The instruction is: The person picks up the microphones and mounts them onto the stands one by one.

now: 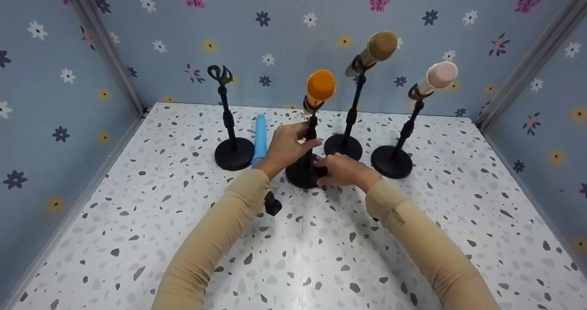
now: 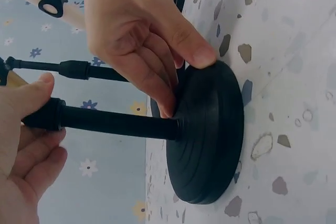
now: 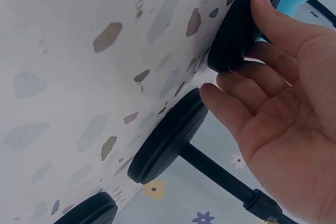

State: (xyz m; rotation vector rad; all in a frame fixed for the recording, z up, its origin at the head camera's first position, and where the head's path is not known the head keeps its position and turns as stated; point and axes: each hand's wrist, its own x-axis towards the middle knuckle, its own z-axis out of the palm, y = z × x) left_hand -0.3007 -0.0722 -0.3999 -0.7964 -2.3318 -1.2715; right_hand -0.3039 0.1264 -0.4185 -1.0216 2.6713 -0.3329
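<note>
An orange microphone [image 1: 321,86] sits in the clip of a black microphone stand [image 1: 302,172]. My left hand [image 1: 286,145] grips this stand's pole at the collar [image 2: 46,114], thumb on one side and fingers on the other. Lower down, my right hand [image 1: 341,170] pinches the round base [image 2: 210,135] at its edge, with the thumb [image 3: 265,6] on the rim. A light blue microphone [image 1: 260,135] lies on the table left of my left hand, partly hidden by it. Further left stands a microphone stand [image 1: 234,154] whose clip [image 1: 220,74] holds nothing.
Behind my right hand stands a gold microphone [image 1: 381,47] on its stand [image 1: 344,147]; a pale pink microphone [image 1: 441,76] on another stand [image 1: 392,162] is to the right. Flowered panels [image 1: 293,35] enclose the speckled table [image 1: 137,236]. A small black object [image 1: 273,204] shows beside my left sleeve.
</note>
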